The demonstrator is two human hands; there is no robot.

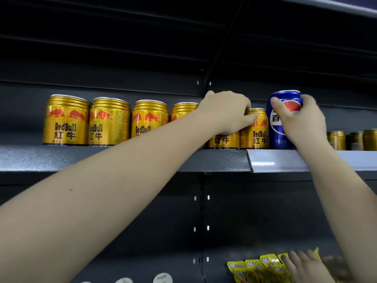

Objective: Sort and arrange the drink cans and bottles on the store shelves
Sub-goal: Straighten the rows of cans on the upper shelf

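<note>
Head view: I'm at the dark shelf [122,158] lined with gold Red Bull cans [67,119].
My left hand [226,111] curls over one gold can [256,129]; my right hand [302,121] grips the blue Pepsi can [278,127] just beside it.

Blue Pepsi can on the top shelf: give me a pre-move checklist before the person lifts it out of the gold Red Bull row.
1. Right hand grips blue Pepsi can: ok.
2. Can upright on dark metal shelf: ok.
3. Left hand steadies the neighbouring gold Red Bull can: ok.
4. Gap between the two cans: cannot tell.
5. Other Red Bull cans upright: ok.
6. Third hand on yellow packets below, clear of the path: cannot tell.
</note>
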